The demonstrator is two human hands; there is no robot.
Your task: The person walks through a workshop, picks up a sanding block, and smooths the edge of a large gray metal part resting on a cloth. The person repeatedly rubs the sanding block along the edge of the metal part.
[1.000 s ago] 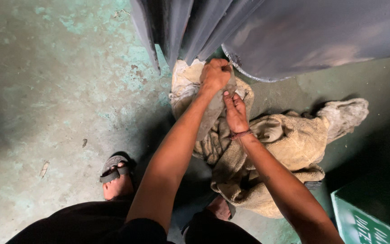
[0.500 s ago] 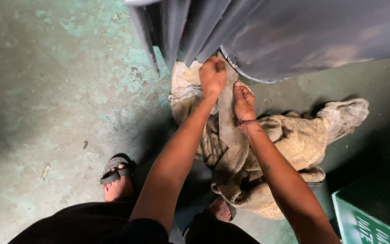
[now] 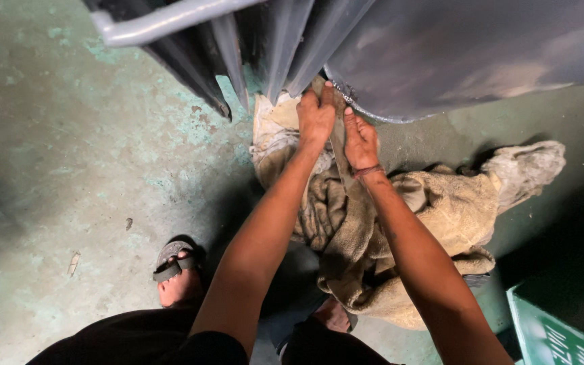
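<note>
A worn concrete floor (image 3: 69,155) with flaking green paint fills the left of the frame, and a grey metal machine body (image 3: 468,54) with ribbed panels and a pale pipe (image 3: 163,21) spans the top. At lower left a foot in a dark strapped sandal (image 3: 174,267) stands on the floor. At upper centre the left hand (image 3: 315,116) is curled closed around a dirty tan cloth (image 3: 434,216) right at the lower edge of the machine. Just beside it the right hand (image 3: 361,138), a reddish band at its wrist, presses flat on the same cloth with fingers straight, touching a dark strip (image 3: 338,138) that runs between the two hands. The cloth lies bunched on the floor from centre to the right. A green crate (image 3: 549,334) sits in the lower right corner.
</note>
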